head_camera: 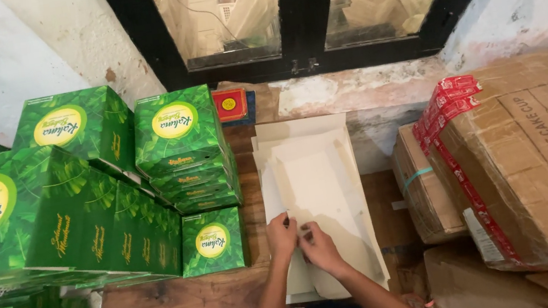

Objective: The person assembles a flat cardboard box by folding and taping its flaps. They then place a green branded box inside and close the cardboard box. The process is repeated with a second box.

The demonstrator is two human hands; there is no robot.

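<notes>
In the head view, a stack of flat, unfolded cardboard sheets (315,184) lies in the middle of the frame on a dark wooden table (187,297). The sheets are pale cream, plain and unprinted, with fold lines and flaps showing at their edges; they overlap loosely, so an exact count cannot be made. The stack runs from just under the window (303,12) at the top down to the lower middle of the frame.

Both hands rest on the lower part of the stack, close together. The left hand (282,236) has its fingers curled, pinching the edge of a sheet near the stack's left side. The right hand (318,247) lies just beside it, fingers bent and pressing on the top sheet; whether it grips anything I cannot tell.

On the left of the frame stand green printed boxes (180,128), at least nine visible, stacked in piles. One small red box (231,104) sits at the top centre below the window. At the right are brown cartons (542,157), about four, the largest sealed with red tape.
</notes>
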